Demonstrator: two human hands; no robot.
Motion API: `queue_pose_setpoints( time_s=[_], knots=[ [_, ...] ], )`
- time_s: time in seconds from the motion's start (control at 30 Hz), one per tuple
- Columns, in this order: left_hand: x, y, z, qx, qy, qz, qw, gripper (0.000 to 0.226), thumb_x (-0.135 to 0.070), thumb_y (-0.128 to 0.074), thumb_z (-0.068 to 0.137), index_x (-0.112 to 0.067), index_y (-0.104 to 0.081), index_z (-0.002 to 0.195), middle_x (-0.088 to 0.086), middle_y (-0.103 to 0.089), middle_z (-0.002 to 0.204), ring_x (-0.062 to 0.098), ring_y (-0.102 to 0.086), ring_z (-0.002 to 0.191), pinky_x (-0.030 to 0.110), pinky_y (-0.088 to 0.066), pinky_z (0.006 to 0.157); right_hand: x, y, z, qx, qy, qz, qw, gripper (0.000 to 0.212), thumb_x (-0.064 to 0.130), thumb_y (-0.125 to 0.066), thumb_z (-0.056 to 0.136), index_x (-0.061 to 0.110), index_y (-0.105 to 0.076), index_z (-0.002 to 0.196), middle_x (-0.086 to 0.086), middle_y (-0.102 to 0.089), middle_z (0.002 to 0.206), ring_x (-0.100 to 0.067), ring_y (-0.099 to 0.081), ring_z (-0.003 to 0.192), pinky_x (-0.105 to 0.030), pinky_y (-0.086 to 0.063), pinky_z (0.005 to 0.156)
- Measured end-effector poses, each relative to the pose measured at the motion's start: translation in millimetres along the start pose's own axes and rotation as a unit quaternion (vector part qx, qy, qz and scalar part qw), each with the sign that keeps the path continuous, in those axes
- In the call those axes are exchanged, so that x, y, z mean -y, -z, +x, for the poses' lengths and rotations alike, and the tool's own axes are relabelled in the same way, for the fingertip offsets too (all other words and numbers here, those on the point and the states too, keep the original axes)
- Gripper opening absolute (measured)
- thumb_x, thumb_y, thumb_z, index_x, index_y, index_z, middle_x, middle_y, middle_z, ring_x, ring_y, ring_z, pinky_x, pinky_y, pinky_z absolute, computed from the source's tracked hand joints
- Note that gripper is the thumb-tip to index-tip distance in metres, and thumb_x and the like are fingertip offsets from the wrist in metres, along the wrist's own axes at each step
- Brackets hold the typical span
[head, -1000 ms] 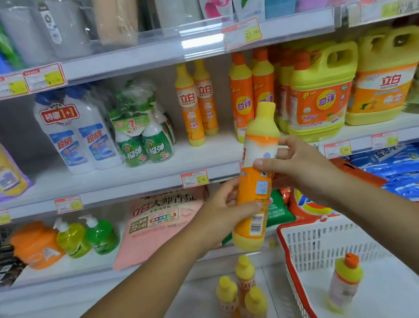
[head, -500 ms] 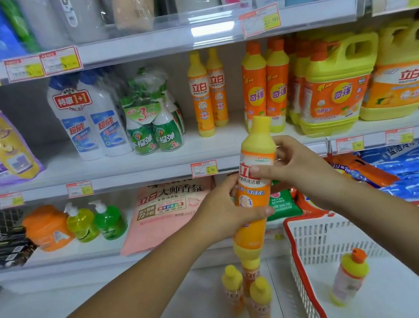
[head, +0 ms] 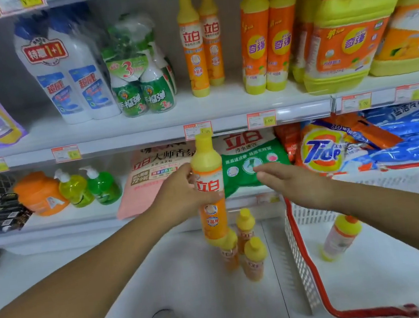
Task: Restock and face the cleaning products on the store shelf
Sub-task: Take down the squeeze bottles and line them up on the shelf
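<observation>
Bottle (head: pixel 206 164): upright before the lower shelf (head: pixel 78 214), lower than a moment ago.
Left hand (head: pixel 181 196): fingers (head: pixel 187 171) and thumb curled round the bottle's label.
Right hand (head: pixel 296 185): has let go; its fingers straight, loosely together, just beside the bottle.

"Tide" on detergent bag (head: pixel 326 153) — "立白" on held bottle (head: pixel 208 185)

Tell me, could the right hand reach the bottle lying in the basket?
Probably yes. The right hand is empty and open, close to the basket, which has no lid; the bottle lies there with nothing covering it.
</observation>
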State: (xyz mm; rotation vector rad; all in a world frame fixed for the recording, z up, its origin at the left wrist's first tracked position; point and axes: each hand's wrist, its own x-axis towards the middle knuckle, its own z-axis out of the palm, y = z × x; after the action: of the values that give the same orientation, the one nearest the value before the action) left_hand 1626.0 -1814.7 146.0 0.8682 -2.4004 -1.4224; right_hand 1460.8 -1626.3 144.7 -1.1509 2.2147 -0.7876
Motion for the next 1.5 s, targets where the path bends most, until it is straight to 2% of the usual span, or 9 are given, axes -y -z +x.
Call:
queue_pose_setpoints(
  time_s=[0.17, 0.37, 0.53, 0.7, 0.87, 1.03, 1.2, 1.33, 1.5],
  knots=[
    [86, -17, -1, -0.04, 0.075, 0.027, 0.996, 0.063, -0.014, -0.092, 0.063, -0.02, -0.056, 0.115, -0.002, -0.068, 0.109, 0.017, -0.065, 0.099, 0.039, -0.054, 0.089, -83, -64, -3, -0.006, 0.004, -0.21, 0.978, 0.055, 0.036, -0.046, 0.103, 0.015, -0.033, 0.151, -0.012, -0.032, 0.156, -0.027, -0.028, 0.145, -0.025, -0.016, 0.115],
    [171, -60, -1, -0.083, 0.136, 0.006, 0.987, 0.056, -0.019, -0.085, 0.06, -0.026, -0.053, 0.105, -0.001, -0.067, 0.101, 0.022, -0.065, 0.095, 0.027, -0.045, 0.07, -139, -117, -5, -0.096, -0.019, -0.227, 0.969, 0.065, 0.033, -0.059, 0.096, 0.001, -0.038, 0.148, -0.029, -0.028, 0.155, -0.049, -0.026, 0.144, -0.054, -0.023, 0.117],
    [206, -88, 15, -0.084, 0.161, 0.001, 0.983, 0.054, -0.014, -0.085, 0.065, -0.023, -0.054, 0.109, -0.002, -0.064, 0.102, 0.024, -0.062, 0.096, 0.027, -0.041, 0.073, -152, -134, -10, -0.119, -0.026, -0.169, 0.978, 0.069, 0.028, -0.06, 0.095, 0.008, -0.029, 0.153, -0.016, -0.011, 0.164, -0.038, -0.026, 0.147, -0.052, -0.035, 0.114],
    [222, -110, 27, -0.052, 0.183, -0.013, 0.982, 0.068, -0.039, -0.078, 0.046, -0.027, -0.058, 0.11, -0.009, -0.069, 0.099, 0.009, -0.065, 0.09, 0.015, -0.041, 0.066, -154, -136, -10, -0.114, -0.027, -0.132, 0.984, 0.066, 0.029, -0.057, 0.095, 0.011, -0.032, 0.152, -0.008, -0.002, 0.166, -0.034, -0.035, 0.143, -0.049, -0.048, 0.103],
    [223, -121, 26, -0.04, 0.165, -0.043, 0.984, 0.07, -0.02, -0.091, 0.057, -0.024, -0.055, 0.117, -0.014, -0.064, 0.098, -0.006, -0.057, 0.083, 0.0, -0.036, 0.06, -151, -135, -10, -0.118, -0.035, -0.139, 0.983, 0.062, 0.03, -0.056, 0.095, 0.01, -0.037, 0.15, -0.008, -0.002, 0.166, -0.037, -0.04, 0.139, -0.051, -0.05, 0.099],
    [218, -104, 23, 0.016, 0.153, 0.038, 0.987, 0.06, -0.035, -0.08, 0.053, -0.038, -0.053, 0.107, -0.01, -0.064, 0.103, 0.019, -0.062, 0.1, 0.026, -0.044, 0.078, -146, -133, -11, -0.109, -0.05, -0.145, 0.982, 0.07, 0.049, -0.043, 0.092, 0.014, -0.034, 0.152, -0.004, 0.004, 0.167, -0.033, -0.037, 0.142, -0.048, -0.048, 0.102],
    [181, -47, 31, 0.155, 0.164, 0.228, 0.947, 0.092, -0.02, -0.085, 0.074, -0.017, -0.033, 0.15, 0.011, -0.047, 0.144, 0.027, -0.051, 0.127, 0.029, -0.043, 0.097, -140, -122, -11, -0.07, -0.075, -0.17, 0.98, 0.086, 0.065, -0.03, 0.083, 0.016, -0.027, 0.155, -0.012, -0.007, 0.165, -0.034, -0.025, 0.147, -0.048, -0.028, 0.118],
    [132, 8, 44, 0.104, 0.095, 0.208, 0.968, 0.06, -0.019, -0.077, 0.084, -0.019, -0.052, 0.138, 0.01, -0.057, 0.134, 0.022, -0.059, 0.106, 0.032, -0.049, 0.093, -106, -94, -1, -0.092, -0.084, -0.167, 0.978, 0.069, 0.045, -0.051, 0.097, 0.014, -0.026, 0.154, -0.016, -0.027, 0.159, -0.031, -0.022, 0.148, -0.038, -0.015, 0.121],
    [41, 42, 65, -0.081, -0.111, 0.224, 0.965, 0.038, -0.032, -0.07, 0.089, -0.021, -0.061, 0.125, -0.001, -0.063, 0.117, 0.018, -0.06, 0.103, 0.03, -0.046, 0.089, -25, -41, 25, -0.182, 0.004, -0.1, 0.978, 0.06, 0.032, -0.058, 0.097, 0.016, -0.035, 0.15, -0.005, -0.04, 0.151, -0.021, -0.038, 0.138, -0.03, -0.028, 0.112]
  ],
)
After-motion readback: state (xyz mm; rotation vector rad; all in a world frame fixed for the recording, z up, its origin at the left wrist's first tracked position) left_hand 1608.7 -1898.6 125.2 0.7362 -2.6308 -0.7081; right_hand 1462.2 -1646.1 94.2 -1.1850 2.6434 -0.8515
